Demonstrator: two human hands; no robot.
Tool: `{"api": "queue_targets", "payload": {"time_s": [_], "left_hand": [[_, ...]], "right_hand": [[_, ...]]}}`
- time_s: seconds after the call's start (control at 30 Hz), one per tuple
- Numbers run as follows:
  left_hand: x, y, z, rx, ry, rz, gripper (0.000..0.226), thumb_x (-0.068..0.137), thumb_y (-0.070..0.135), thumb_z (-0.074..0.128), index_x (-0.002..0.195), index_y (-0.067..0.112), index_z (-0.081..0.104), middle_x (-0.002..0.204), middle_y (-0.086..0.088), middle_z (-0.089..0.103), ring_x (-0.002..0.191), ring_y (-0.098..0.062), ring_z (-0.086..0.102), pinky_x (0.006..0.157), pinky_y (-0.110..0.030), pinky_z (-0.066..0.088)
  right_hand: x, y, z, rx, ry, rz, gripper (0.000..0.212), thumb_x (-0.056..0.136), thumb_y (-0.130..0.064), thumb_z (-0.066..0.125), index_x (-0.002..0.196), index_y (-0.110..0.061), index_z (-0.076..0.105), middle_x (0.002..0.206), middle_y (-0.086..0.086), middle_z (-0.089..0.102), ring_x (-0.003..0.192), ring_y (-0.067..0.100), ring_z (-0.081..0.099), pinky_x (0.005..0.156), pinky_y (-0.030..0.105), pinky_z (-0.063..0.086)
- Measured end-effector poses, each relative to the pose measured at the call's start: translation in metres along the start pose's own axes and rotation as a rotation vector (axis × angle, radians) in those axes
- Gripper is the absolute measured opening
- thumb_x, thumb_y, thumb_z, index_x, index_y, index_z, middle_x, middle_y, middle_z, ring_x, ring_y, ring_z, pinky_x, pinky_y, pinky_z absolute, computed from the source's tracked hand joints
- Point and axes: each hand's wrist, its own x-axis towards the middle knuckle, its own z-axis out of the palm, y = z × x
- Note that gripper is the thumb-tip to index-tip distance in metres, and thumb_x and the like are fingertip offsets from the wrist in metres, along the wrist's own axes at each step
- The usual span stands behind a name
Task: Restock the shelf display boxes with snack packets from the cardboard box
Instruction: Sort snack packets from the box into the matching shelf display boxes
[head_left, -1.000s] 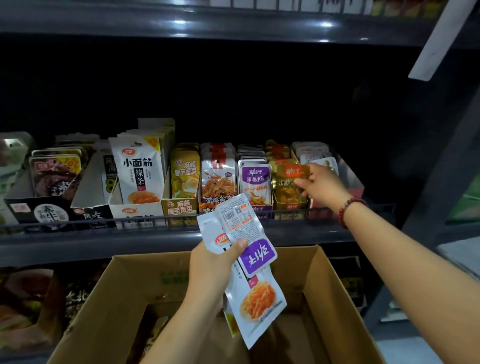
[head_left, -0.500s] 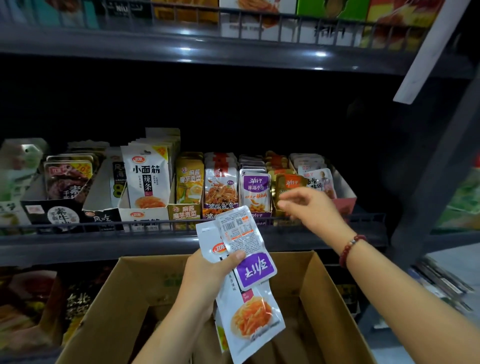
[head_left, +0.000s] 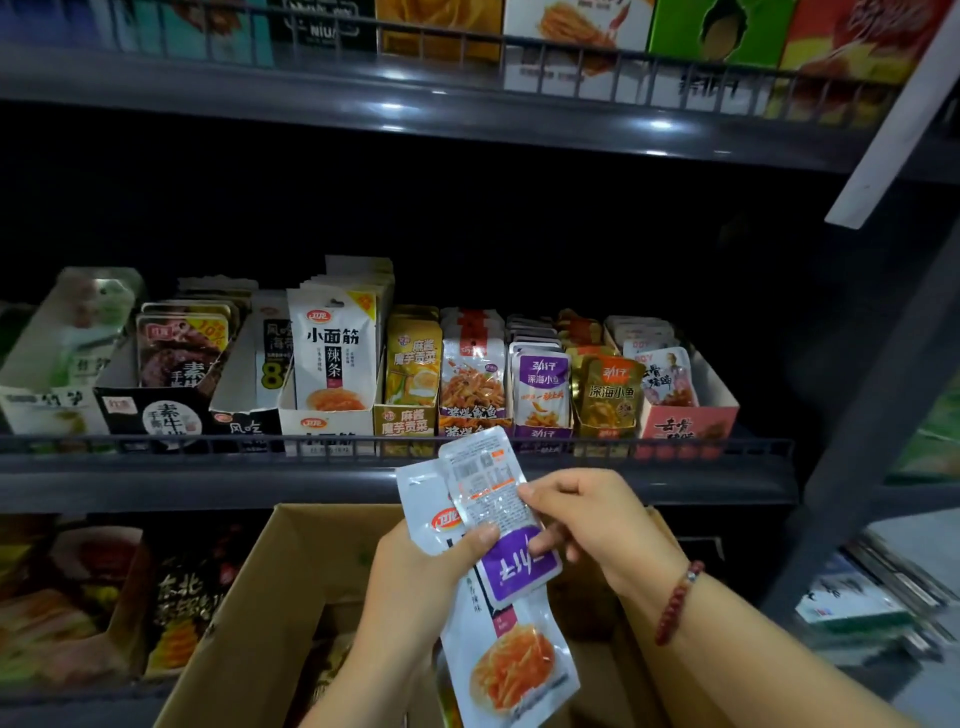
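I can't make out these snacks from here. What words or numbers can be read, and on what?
"小面筋 辣条": white packet on the shelf.
"麻酱 魔芋贡菜": gold packet.
"劲仔 深海小鱼": purple packet and the gold-brown packet.
"NIU": black box on the upper shelf.
Fine print on the held packet, pinched by both hands: too small to read.

We see a row of display boxes standing side by side on the middle shelf, behind its front rail. Below and in front of the shelf sits the cardboard box. Above the box, our left hand and right hand meet on two overlapping packets, the smaller in front.
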Motion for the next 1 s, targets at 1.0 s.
{"api": "queue_targets", "payload": {"time_s": [1.0], "left_hand": [[0.002, 0.004, -0.017, -0.232, 0.034, -0.078, 0.021, 0.082, 0.011, 0.072, 0.102, 0.012, 0.067, 0.088, -0.01, 0.076, 0.075, -0.028, 0.074, 0.066, -0.038, 0.059]], "right_hand": [[0.01, 0.003, -0.004, 0.082, 0.084, -0.384, 0.065, 0.08, -0.013, 0.073, 0.128, -0.041, 0.041, 0.108, -0.027, 0.063, 0.093, 0.003, 0.068, 0.077, 0.027, 0.058]]}}
